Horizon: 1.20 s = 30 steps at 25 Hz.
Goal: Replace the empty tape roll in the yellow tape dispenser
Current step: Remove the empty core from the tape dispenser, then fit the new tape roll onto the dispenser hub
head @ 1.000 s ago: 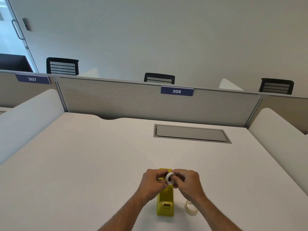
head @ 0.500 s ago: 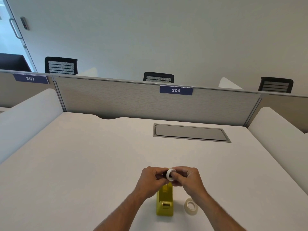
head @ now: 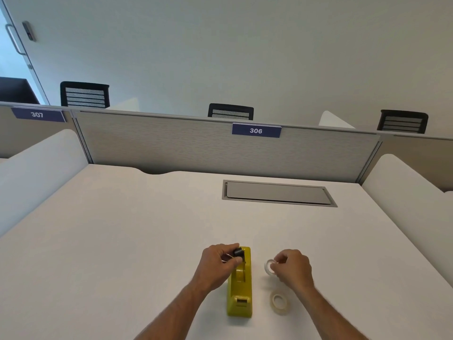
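The yellow tape dispenser [head: 240, 293] stands on the white desk [head: 122, 241], cutter end towards me. My left hand [head: 218, 262] pinches a black spindle [head: 238, 252] just above the dispenser's far end. To the right, my right hand [head: 293, 267] holds a small white empty tape core [head: 270, 266] a little above the desk. A clear tape roll [head: 280, 302] lies flat on the desk, right of the dispenser's cutter end and below my right hand.
A grey cable hatch [head: 278, 193] is set into the desk further back. A grey partition [head: 220, 148] labelled 306 closes the far edge, and white rounded side panels [head: 36, 165] flank the desk. Black chairs [head: 84, 94] stand beyond the partition.
My hands, together over the dispenser on the white core, have parted. The right hand has carried the core off to the right; the left hand keeps the black spindle.
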Tool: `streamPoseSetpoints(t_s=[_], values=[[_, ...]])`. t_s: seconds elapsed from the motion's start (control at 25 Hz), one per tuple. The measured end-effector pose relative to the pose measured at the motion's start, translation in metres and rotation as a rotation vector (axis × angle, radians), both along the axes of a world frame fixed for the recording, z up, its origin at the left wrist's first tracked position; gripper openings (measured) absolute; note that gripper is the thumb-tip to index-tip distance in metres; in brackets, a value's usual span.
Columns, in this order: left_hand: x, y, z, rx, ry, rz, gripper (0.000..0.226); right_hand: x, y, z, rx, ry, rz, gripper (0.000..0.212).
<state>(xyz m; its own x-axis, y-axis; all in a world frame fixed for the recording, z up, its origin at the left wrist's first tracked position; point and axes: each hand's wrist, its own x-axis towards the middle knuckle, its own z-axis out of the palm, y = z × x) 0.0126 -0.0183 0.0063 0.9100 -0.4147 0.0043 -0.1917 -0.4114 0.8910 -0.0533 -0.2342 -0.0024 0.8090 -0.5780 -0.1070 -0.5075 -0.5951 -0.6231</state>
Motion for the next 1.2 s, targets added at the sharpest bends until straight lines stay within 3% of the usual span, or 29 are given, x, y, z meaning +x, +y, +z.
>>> streamPoseSetpoints(t_s=[0.24,0.56,0.72,0.96,1.2], values=[[-0.001,-0.002,0.001,-0.045,0.056,0.001,0.026,-0.006,-0.007,-0.022,-0.109,0.194,-0.053,0.005],[-0.002,-0.002,0.000,-0.027,0.061,-0.012,0.027,-0.007,-0.013,-0.013,-0.022,0.200,-0.018,0.016],[-0.003,0.000,-0.001,-0.022,0.060,-0.002,0.027,-0.018,-0.009,-0.007,-0.062,0.200,0.037,0.031],[-0.003,0.004,-0.003,-0.022,0.062,0.008,0.027,-0.041,0.006,-0.004,-0.110,0.350,0.305,0.068],[-0.003,0.003,-0.002,-0.026,0.071,0.008,0.026,-0.045,0.011,-0.006,-0.132,0.267,0.350,0.052]])
